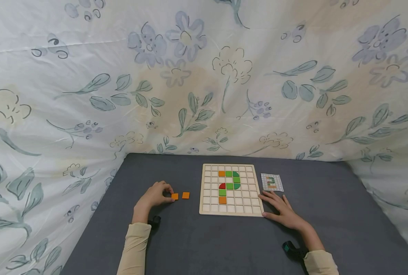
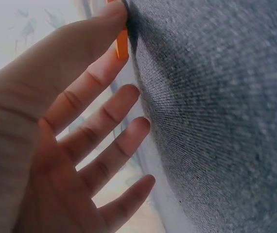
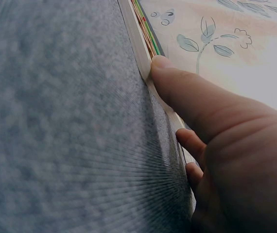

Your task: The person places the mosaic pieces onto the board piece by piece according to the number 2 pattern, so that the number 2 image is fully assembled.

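Note:
Between thumb and index finger, my left hand (image 1: 153,195) pinches a small orange square tile (image 1: 175,196) at the table surface. The same tile shows edge-on at the fingertips in the left wrist view (image 2: 122,47). Just right of it lies a second orange tile (image 1: 185,195). A light wooden grid board (image 1: 201,209) bears a curved row of orange, green and red tiles, including a red quarter-round (image 1: 222,186) and an orange square (image 1: 222,200) at the bottom. With fingers spread, my right hand (image 1: 286,214) touches the board's right edge, thumb at its near corner.
A small printed card (image 1: 272,182) with a coloured grid pattern lies right of the board, beyond the right hand. The dark grey cloth (image 1: 204,244) covers the table. A floral curtain (image 1: 190,88) hangs behind and along both sides.

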The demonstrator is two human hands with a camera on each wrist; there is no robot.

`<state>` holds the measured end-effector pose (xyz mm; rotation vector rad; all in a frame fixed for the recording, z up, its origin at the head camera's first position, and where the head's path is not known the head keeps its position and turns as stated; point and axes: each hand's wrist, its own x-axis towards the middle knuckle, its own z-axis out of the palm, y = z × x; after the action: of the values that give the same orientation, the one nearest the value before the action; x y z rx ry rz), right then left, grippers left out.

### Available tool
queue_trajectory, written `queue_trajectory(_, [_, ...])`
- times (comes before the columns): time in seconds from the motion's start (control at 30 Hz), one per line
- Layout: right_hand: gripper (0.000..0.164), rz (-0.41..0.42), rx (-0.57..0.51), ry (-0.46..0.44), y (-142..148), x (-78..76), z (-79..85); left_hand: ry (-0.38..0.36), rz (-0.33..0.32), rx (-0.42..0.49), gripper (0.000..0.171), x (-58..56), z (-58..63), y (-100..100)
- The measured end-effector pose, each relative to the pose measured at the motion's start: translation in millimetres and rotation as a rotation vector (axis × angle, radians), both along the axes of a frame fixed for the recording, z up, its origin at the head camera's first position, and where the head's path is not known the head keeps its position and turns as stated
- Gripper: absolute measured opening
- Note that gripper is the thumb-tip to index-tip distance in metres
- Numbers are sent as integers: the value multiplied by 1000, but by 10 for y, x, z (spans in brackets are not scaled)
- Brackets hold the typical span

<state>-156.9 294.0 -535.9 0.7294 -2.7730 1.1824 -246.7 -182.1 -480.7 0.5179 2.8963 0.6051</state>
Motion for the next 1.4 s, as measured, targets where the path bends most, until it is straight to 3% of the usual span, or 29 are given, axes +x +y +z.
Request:
queue_trajectory(0.43, [61,-3,5,-7,14,2,-19,61,-51,46,19,22,-10,159])
queue_trajectory(0.97, [61,6,-2,-5,9,-5,10,155,-207,61,20,11,-41,435])
queue_trajectory(1.4, [61,3,-4,-7,5,4,14,184,-232,32,23,15,-5,581])
